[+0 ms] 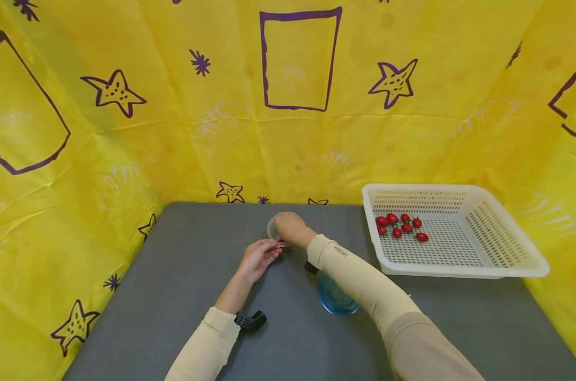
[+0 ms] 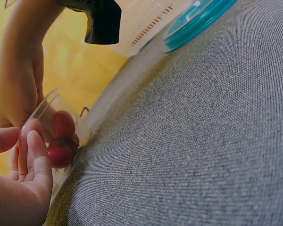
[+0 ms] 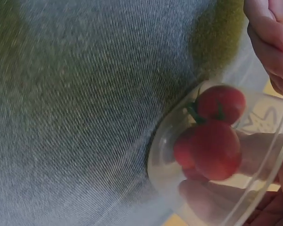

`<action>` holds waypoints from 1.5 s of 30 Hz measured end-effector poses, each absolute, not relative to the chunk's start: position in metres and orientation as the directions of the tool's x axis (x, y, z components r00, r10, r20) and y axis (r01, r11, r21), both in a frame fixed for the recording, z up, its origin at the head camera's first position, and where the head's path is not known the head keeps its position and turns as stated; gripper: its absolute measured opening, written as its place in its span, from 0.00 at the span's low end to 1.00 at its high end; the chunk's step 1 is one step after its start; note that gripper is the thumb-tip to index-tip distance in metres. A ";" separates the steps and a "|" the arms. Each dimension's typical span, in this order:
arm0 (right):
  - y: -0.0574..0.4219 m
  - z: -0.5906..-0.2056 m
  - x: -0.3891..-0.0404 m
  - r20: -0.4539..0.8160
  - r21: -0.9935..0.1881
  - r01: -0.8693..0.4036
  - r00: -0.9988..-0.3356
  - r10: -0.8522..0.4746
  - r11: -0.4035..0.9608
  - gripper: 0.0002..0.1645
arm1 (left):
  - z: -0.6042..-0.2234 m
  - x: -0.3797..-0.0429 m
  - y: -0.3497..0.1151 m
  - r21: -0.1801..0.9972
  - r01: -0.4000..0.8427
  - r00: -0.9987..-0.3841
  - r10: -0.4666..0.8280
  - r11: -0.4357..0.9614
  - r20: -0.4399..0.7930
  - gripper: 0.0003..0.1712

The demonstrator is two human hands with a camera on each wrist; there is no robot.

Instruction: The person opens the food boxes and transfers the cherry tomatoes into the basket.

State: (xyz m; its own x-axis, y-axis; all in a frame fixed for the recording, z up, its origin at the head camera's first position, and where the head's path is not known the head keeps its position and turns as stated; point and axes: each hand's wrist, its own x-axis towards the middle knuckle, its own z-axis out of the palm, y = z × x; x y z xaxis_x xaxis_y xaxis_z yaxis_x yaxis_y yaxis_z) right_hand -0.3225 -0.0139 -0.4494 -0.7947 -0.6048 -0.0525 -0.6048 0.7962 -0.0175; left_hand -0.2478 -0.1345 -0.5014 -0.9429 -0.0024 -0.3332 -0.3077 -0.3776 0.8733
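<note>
Grey tabletop; left hand pinches clear cup holding tomatoes; right hand at cup, grip unclear

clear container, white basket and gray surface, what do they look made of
Clear container: probably glossy plastic; tomatoes show through its wall. White basket: likely moulded plastic, smooth, with rows of slots. Gray surface: seemingly woven fabric, matte, finely ribbed.

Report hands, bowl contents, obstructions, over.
Left hand pinching clear bowl by rim. Right hand at bowl, grip unclear. Red tomatoes inside. Blue lid nearby, nothing visibly blocking.
</note>
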 end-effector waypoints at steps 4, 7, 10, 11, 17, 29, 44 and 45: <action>-0.015 -0.452 -0.323 -0.063 -0.024 -0.581 -0.811 -0.582 0.813 0.20 | -0.501 -0.247 -0.134 0.872 -0.304 -0.946 0.014 -0.383 -0.323 0.05; -0.015 -0.455 -0.325 -0.070 -0.045 -0.568 -0.819 -0.570 0.822 0.19 | -0.501 -0.247 -0.133 0.873 -0.300 -0.948 0.018 -0.385 -0.317 0.05; -0.014 -0.456 -0.327 -0.063 -0.091 -0.563 -0.820 -0.569 0.822 0.16 | -0.501 -0.247 -0.132 0.872 -0.303 -0.946 0.013 -0.383 -0.324 0.05; -0.014 -0.456 -0.327 -0.064 -0.107 -0.565 -0.818 -0.572 0.818 0.15 | -0.501 -0.248 -0.132 0.873 -0.306 -0.945 0.010 -0.381 -0.328 0.05; -0.007 -0.443 -0.328 -0.038 -0.212 -0.560 -0.814 -0.579 0.801 0.07 | -0.499 -0.249 -0.132 0.875 -0.305 -0.946 0.012 -0.375 -0.324 0.04; 0.010 -0.419 -0.336 -0.014 -0.326 -0.557 -0.805 -0.593 0.764 0.15 | -0.498 -0.250 -0.136 0.878 -0.300 -0.949 0.021 -0.373 -0.315 0.05; 0.027 -0.402 -0.336 -0.012 -0.343 -0.553 -0.806 -0.592 0.759 0.13 | -0.501 -0.250 -0.135 0.868 -0.323 -0.936 -0.006 -0.378 -0.351 0.06; 0.028 -0.401 -0.335 -0.017 -0.347 -0.550 -0.806 -0.592 0.759 0.14 | -0.501 -0.249 -0.135 0.869 -0.324 -0.936 -0.007 -0.373 -0.352 0.08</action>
State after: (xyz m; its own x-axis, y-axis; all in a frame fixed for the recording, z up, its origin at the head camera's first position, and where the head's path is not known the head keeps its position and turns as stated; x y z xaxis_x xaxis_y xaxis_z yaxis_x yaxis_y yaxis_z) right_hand -0.3347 0.0282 -0.4013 -0.8061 -0.5916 -0.0170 -0.5501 0.7595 -0.3473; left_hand -0.2489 -0.1353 -0.5013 -0.9360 -0.0068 -0.3520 -0.3243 -0.3726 0.8695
